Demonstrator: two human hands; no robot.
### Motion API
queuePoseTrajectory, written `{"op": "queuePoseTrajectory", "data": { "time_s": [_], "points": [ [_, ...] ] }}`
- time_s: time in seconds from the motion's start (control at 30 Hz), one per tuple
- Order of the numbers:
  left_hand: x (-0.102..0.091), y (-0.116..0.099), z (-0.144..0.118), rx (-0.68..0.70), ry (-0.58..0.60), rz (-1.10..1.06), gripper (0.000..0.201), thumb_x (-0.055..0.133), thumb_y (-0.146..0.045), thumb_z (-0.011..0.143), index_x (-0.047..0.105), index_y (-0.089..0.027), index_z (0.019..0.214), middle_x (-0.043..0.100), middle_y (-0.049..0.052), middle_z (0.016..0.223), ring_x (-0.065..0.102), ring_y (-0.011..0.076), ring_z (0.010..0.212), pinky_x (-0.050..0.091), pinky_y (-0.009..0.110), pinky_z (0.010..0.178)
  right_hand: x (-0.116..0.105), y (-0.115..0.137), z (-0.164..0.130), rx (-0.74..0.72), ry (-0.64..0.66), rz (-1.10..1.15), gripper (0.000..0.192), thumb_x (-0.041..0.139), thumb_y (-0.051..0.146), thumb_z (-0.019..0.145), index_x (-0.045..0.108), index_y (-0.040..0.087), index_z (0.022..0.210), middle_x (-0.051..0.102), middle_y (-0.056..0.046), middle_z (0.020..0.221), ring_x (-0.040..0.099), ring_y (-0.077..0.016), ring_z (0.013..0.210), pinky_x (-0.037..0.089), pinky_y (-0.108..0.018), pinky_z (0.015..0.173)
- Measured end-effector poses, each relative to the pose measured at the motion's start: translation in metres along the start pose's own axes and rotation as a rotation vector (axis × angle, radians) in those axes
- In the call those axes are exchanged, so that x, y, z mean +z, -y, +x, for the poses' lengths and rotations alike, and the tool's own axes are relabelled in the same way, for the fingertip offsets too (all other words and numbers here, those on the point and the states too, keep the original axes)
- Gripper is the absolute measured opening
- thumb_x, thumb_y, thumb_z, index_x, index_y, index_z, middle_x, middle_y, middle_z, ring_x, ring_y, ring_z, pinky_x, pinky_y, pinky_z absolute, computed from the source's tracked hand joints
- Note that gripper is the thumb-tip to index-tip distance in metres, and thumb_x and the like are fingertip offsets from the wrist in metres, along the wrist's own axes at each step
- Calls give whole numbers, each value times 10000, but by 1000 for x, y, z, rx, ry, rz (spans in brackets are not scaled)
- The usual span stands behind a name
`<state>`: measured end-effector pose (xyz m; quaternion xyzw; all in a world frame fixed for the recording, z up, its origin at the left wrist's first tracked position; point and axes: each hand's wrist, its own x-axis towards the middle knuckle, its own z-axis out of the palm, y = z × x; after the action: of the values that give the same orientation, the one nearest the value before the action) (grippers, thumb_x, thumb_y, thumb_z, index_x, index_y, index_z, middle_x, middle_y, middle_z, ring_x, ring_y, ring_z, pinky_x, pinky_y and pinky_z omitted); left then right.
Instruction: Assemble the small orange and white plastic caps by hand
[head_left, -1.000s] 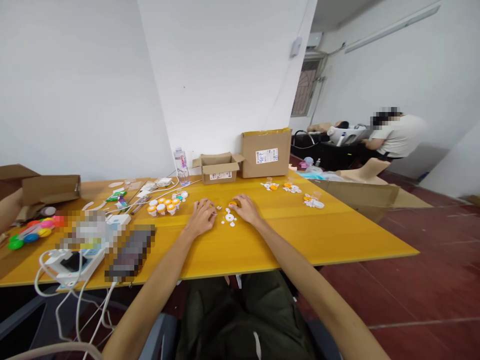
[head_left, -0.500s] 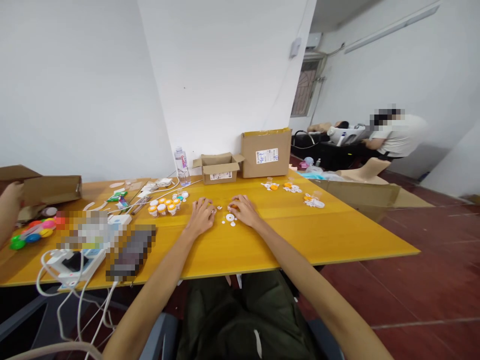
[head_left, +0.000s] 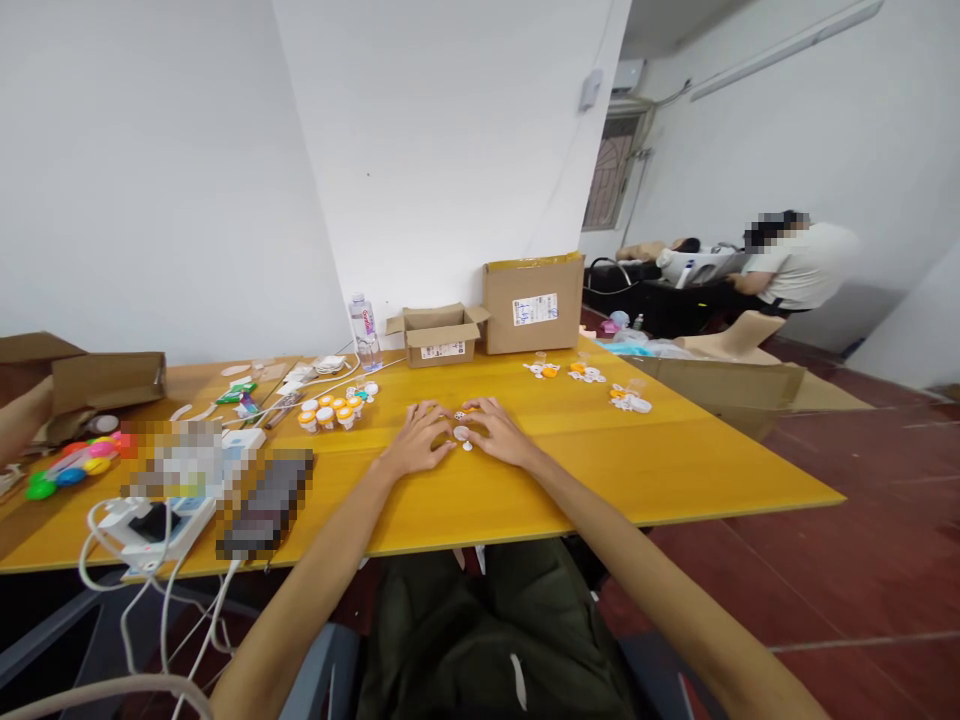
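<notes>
Several small white plastic parts lie on the table between my two hands: a round disc (head_left: 460, 433), a smaller white piece (head_left: 467, 446) just nearer to me, and a wheel-like piece (head_left: 460, 415) by the fingertips. My left hand (head_left: 420, 440) rests on the table to their left, palm down, its curved fingers and thumb apart. On the other side my right hand (head_left: 496, 432) lies palm down, thumb beside the disc and fingers stretched over the far parts. An orange edge shows under its fingertips, mostly hidden. Neither hand lifts anything.
Small orange-and-white jars (head_left: 326, 412) stand in a group to the left. Three little heaps of white and orange parts (head_left: 589, 373) lie at right. Behind are an open carton (head_left: 442, 340), a closed carton (head_left: 532, 310) and a bottle (head_left: 365, 335). Another person's arm (head_left: 26, 415) reaches in at far left.
My left hand has moved right, closer to my right hand. The white parts between them now sit closer together. At far left the other person's hand has gone behind the carton flap.
</notes>
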<state>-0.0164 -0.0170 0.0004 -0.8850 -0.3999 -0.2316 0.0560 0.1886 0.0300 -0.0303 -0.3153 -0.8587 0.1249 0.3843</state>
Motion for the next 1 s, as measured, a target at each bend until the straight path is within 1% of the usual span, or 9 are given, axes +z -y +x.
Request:
{"op": "queuePoseTrajectory", "data": {
  "time_s": [0.23,0.4,0.5,0.63,0.8,0.9,1.0],
  "points": [
    [0,2,1,-2,-4,12,135,523,-186,854,642,-248,839,631,48,1123,460,267,1161,347,473,987,0,2,1,19,40,-50,147,654,336,836,714,274,955,601,-81,1145,521,-266,1108,394,-477,1000],
    [-2,1,0,-12,-13,28,150,506,-155,838,632,-236,837,630,53,1114,464,265,1146,352,470,967,0,3,1,-4,44,-99,120,650,327,843,705,250,916,610,-82,1139,534,-253,1090,426,-461,964],
    [-3,0,0,-18,-12,23,149,504,-152,834,627,-236,846,631,54,1110,465,264,1137,352,466,960,0,1,2,2,-2,-83,108,641,332,851,699,248,886,625,-78,1110,549,-245,1062,443,-449,940],
    [-3,-4,1,-4,-22,-12,144,508,-167,846,623,-241,892,634,50,1107,462,258,1131,351,456,962,0,-2,4,48,-115,-13,142,606,363,874,692,253,851,647,-66,1039,571,-231,1015,453,-431,923],
    [4,-15,7,21,-48,-106,115,556,-278,875,644,-251,945,618,49,1130,450,252,1123,357,433,974,-2,1,5,98,-238,100,218,569,422,887,693,253,826,655,-51,991,583,-223,1002,438,-425,942],
    [9,-18,11,-8,-60,-167,141,570,-339,882,667,-253,937,615,53,1116,444,252,1106,369,427,968,-4,2,6,110,-267,152,230,577,442,876,693,251,820,655,-50,993,583,-226,1014,427,-428,955],
    [12,-17,14,-46,-33,-200,137,595,-347,870,694,-253,882,616,57,1081,448,254,1083,377,428,951,-5,3,5,110,-265,179,228,588,444,867,693,250,815,655,-52,1002,583,-228,1023,418,-431,967]
  ]
}}
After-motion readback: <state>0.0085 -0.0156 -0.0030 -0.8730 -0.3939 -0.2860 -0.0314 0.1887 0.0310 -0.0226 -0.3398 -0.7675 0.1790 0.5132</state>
